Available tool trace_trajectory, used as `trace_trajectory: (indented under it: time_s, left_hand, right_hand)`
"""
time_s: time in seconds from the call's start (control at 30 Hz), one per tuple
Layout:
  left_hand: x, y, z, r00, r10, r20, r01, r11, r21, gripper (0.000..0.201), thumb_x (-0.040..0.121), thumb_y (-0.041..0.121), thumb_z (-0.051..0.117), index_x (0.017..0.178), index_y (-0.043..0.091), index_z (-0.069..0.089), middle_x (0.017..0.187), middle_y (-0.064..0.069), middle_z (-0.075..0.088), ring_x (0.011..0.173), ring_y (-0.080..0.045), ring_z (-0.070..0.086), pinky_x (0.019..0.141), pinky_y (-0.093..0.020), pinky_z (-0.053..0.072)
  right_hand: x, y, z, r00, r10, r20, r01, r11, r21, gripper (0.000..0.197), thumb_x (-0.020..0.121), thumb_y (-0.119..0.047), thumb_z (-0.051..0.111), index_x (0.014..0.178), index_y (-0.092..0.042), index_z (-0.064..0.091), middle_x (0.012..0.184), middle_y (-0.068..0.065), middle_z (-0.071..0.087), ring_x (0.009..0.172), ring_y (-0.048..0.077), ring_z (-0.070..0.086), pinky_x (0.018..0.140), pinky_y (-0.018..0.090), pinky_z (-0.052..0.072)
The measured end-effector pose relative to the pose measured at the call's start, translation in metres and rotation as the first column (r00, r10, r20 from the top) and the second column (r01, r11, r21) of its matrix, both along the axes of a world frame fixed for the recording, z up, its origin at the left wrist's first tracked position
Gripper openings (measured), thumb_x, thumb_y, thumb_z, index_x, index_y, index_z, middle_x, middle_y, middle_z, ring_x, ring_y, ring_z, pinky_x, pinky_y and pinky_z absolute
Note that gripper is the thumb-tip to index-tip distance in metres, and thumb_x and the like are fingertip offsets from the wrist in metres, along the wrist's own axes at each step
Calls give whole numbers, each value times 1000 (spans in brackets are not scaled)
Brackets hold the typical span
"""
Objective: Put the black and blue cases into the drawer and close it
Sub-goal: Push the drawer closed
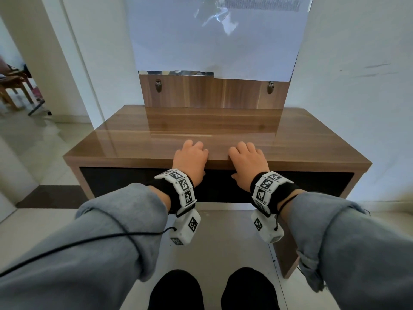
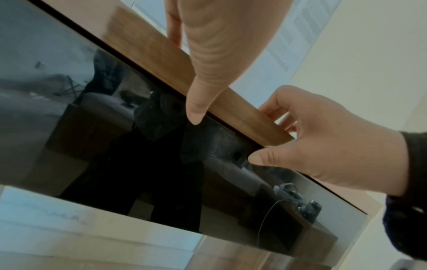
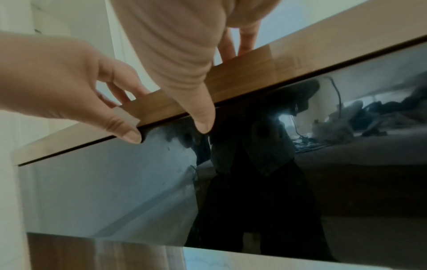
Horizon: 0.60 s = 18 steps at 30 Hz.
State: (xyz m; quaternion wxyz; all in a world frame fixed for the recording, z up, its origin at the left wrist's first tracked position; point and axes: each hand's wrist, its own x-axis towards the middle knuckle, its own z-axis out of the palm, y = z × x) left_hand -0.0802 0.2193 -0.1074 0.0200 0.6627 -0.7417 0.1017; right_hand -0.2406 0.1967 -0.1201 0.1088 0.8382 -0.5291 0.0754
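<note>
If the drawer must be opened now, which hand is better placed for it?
Neither clearly: the left hand and right hand both lay fingers on the tabletop edge, thumbs at the gap above the shut drawer front, near its middle. Probably use both.

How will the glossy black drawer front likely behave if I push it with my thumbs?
Probably slippery: the drawer front mirrors the room like glass, so bare skin may slide. Likely stiff: its flat face shows no bend. No handle shows, so the left hand and right hand may need its top edge.
</note>
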Motion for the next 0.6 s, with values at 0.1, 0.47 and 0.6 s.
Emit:
trace_trajectory:
  time_s: [0.1, 0.47, 0.6]
  left_hand:
    - [-1, -2, -4, 1000, -10, -3, 10, 999, -43, 34, 85, 21, 65, 118, 14, 56, 120, -5, 50, 116, -28, 41, 74, -34, 38]
    - [2, -8, -6, 999, -21, -30, 20, 1000, -21, 35, 85, 24, 65, 118, 13, 57, 118, -5, 50, 117, -27, 40, 82, -35, 47]
    - [8, -6, 2, 995, -5, -96, 13, 997, 78, 47, 83, 44, 65, 120, 16, 58, 116, -4, 49, 116, -25, 40, 93, -40, 48]
  right_hand:
    - [3, -2, -5, 1000, -13, 5, 14, 999, -35, 47, 72, -21, 71, 111, -17, 45, 117, 5, 46, 109, 27, 43, 89, 36, 39]
    - [5, -3, -3, 1000, -22, -1, 22, 999, -36, 47, 71, -17, 71, 110, -16, 45, 117, 5, 46, 110, 27, 44, 87, 37, 39]
    - [3, -1, 7, 999, -22, 47, 20, 999, 39, 42, 76, -25, 70, 110, -17, 46, 119, 5, 47, 114, 28, 43, 90, 39, 40]
